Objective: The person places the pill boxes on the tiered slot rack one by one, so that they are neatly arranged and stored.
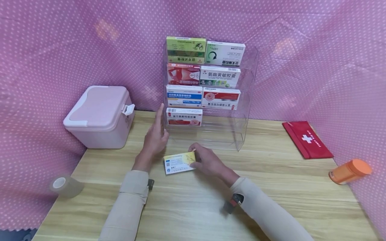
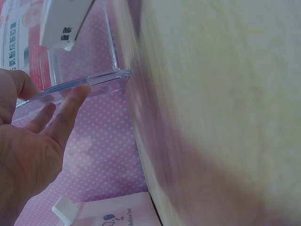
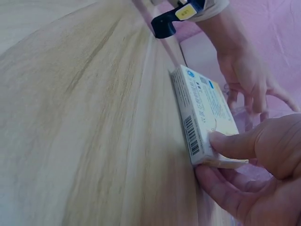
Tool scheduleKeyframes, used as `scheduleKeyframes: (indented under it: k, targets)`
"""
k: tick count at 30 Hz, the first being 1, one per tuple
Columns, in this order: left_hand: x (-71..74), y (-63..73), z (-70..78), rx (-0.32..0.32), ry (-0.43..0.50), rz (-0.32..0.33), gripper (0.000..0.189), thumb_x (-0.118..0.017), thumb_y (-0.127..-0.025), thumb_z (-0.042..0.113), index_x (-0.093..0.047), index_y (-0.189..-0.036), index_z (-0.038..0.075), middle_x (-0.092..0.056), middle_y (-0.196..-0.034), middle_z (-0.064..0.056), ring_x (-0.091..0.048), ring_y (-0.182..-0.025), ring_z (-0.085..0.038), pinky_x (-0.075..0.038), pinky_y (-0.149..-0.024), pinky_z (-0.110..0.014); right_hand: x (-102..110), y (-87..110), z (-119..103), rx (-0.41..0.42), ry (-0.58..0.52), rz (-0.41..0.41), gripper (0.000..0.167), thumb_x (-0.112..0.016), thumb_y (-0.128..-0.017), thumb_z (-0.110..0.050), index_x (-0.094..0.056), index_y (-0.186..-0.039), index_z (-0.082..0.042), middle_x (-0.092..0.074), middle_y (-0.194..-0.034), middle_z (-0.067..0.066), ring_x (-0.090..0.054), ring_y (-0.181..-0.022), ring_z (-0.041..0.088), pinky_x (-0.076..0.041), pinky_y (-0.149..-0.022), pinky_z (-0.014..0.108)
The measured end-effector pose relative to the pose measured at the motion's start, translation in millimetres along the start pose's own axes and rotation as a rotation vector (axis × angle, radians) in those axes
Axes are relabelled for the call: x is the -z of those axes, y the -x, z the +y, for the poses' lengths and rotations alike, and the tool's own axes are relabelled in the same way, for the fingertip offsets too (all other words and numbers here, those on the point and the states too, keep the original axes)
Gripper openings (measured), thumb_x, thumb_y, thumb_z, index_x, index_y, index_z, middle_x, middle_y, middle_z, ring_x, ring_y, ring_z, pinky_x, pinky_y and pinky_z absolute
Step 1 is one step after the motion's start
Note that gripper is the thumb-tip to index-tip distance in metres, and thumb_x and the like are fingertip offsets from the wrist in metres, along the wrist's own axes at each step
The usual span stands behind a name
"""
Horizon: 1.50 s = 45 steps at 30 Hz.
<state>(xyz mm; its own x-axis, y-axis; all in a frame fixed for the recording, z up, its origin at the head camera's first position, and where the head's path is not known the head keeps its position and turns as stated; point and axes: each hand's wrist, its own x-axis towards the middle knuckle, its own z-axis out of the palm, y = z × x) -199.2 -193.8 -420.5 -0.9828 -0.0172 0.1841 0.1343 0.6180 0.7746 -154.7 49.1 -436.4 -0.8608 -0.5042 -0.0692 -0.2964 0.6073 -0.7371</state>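
Note:
My left hand (image 1: 155, 139) grips the left side panel of a clear plastic display rack (image 1: 223, 140). In the left wrist view, fingers (image 2: 68, 113) lie along the outer side of that panel (image 2: 106, 77). My right hand (image 1: 208, 160) pinches the right end of a white and yellow medicine box (image 1: 180, 164) in front of the rack. The right wrist view shows the thumb on the printed face of the box (image 3: 202, 108) and fingers under its end. Medicine boxes stand in the rack's upper tiers, and one red and white box (image 1: 184, 117) sits at the left of a lower tier.
A pink medicine chest (image 1: 99, 117) stands at the left, with a roll of clear tape (image 1: 67, 186) nearer me. At the right lie a red first aid pouch (image 1: 307, 140) and an orange bottle (image 1: 349, 171). Pink dotted cloth (image 1: 301, 83) hangs around the wooden table (image 1: 187, 214).

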Motion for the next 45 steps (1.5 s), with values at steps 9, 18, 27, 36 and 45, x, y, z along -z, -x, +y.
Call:
scheduleKeyframes:
  k: [9, 18, 27, 36, 45]
  targets:
    - [1.1, -1.5, 1.2, 0.014, -0.004, -0.009, 0.113, -0.056, -0.1, -0.006, 0.008, -0.168, 0.056, -0.016, -0.183, -0.001, -0.03, -0.164, -0.04, -0.037, -0.129, -0.064, 14.4, 6.1, 5.2, 0.004, -0.093, 0.032, 0.04, -0.074, -0.095, 0.003, -0.061, -0.127, -0.017, -0.073, -0.132, 0.018, -0.074, -0.12, 0.038, -0.063, -0.105, 0.053]
    - [0.9, -1.0, -0.7, 0.034, 0.006, -0.014, 0.117, -0.057, -0.1, -0.006, 0.011, -0.162, 0.066, -0.017, -0.183, -0.003, -0.031, -0.163, -0.042, -0.041, -0.126, -0.066, 38.6, 11.4, 12.5, 0.016, -0.063, 0.082, 0.039, -0.072, -0.095, 0.005, -0.062, -0.126, -0.016, -0.074, -0.127, 0.016, -0.074, -0.115, 0.034, -0.065, -0.1, 0.05]
    - [0.6, 0.2, 0.0, 0.035, 0.016, -0.011, 0.117, -0.057, -0.1, -0.006, 0.01, -0.162, 0.067, -0.015, -0.183, -0.001, -0.029, -0.165, -0.041, -0.038, -0.128, -0.065, 72.4, 17.0, 18.7, 0.043, -0.051, 0.179, 0.038, -0.071, -0.096, 0.007, -0.061, -0.128, -0.01, -0.073, -0.128, 0.022, -0.075, -0.112, 0.036, -0.067, -0.095, 0.05]
    - [-0.5, -0.2, -1.5, 0.022, 0.008, -0.008, 0.117, -0.056, -0.1, -0.006, 0.011, -0.161, 0.068, -0.016, -0.183, -0.003, -0.031, -0.164, -0.042, -0.039, -0.126, -0.066, 97.2, 18.3, 20.8, 0.046, -0.033, 0.242, 0.038, -0.07, -0.097, 0.008, -0.059, -0.129, -0.008, -0.07, -0.13, 0.024, -0.074, -0.112, 0.038, -0.068, -0.093, 0.05]
    - [0.7, 0.0, -1.0, 0.023, 0.008, -0.011, 0.115, -0.056, -0.1, -0.006, 0.009, -0.165, 0.062, -0.017, -0.183, -0.004, -0.032, -0.163, -0.043, -0.039, -0.126, -0.067, 121.1, 17.3, 22.6, 0.038, 0.002, 0.305, 0.043, -0.07, -0.097, 0.008, -0.056, -0.136, -0.002, -0.067, -0.134, 0.03, -0.073, -0.117, 0.045, -0.066, -0.098, 0.054]
